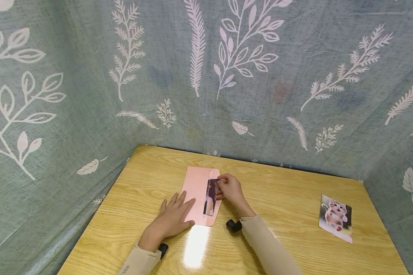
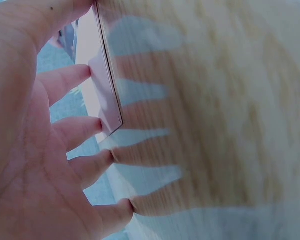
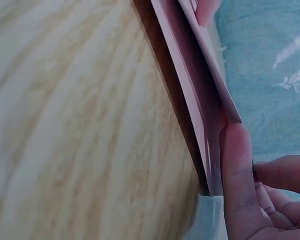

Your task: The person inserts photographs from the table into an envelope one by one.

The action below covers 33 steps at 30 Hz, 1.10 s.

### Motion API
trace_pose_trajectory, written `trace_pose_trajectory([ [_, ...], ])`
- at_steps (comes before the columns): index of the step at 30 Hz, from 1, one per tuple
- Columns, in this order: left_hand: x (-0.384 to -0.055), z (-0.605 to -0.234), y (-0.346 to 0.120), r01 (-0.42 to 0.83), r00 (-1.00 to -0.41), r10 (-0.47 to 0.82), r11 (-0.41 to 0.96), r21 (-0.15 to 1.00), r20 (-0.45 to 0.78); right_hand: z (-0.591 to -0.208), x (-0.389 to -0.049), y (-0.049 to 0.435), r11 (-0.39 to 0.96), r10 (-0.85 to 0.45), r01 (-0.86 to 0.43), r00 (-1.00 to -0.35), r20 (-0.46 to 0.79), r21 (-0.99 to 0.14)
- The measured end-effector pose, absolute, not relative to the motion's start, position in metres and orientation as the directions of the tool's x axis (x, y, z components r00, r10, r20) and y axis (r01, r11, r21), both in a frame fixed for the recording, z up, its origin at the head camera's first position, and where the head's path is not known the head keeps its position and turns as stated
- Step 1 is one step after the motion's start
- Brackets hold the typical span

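A pink envelope (image 1: 195, 178) lies on the table with its flap side to the right. Partly inside its opening is a dark photo (image 1: 211, 196), whose right part sticks out over the flap. My right hand (image 1: 232, 190) pinches the upper right edge of that photo between thumb and fingers; the right wrist view shows the edge raised above the pink flap (image 3: 190, 100). Spread flat, my left hand (image 1: 172, 218) rests with its fingertips on the envelope's lower left part and the table. How deep the photo sits in the envelope is hidden.
A second photo (image 1: 336, 217), of a kitten, lies on the right of the wooden table (image 1: 282, 206). A patterned grey-green curtain (image 1: 206, 126) hangs behind and at both sides of the table. A bright reflection shows on the wood near the front.
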State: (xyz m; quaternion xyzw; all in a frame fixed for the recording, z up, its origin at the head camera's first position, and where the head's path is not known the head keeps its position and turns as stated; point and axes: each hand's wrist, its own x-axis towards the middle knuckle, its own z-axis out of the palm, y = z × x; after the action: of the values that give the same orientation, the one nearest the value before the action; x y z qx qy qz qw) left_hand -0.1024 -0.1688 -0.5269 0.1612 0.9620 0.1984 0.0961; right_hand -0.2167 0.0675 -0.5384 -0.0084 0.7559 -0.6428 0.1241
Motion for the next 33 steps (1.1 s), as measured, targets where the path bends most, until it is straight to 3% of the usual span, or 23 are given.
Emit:
trace_pose_trajectory([
  [18, -0.104, -0.531, -0.170, 0.264, -0.931, 0.341, 0.875, 0.406, -0.131, -0.540, -0.216, 0.059, 0.188, -0.174, 0.156, -0.966, -0.189, -0.970],
  [33, -0.104, -0.532, -0.170, 0.263, -0.933, 0.337, 0.879, 0.397, -0.129, -0.538, -0.208, 0.081, 0.149, -0.185, 0.220, -0.952, -0.245, -0.964],
])
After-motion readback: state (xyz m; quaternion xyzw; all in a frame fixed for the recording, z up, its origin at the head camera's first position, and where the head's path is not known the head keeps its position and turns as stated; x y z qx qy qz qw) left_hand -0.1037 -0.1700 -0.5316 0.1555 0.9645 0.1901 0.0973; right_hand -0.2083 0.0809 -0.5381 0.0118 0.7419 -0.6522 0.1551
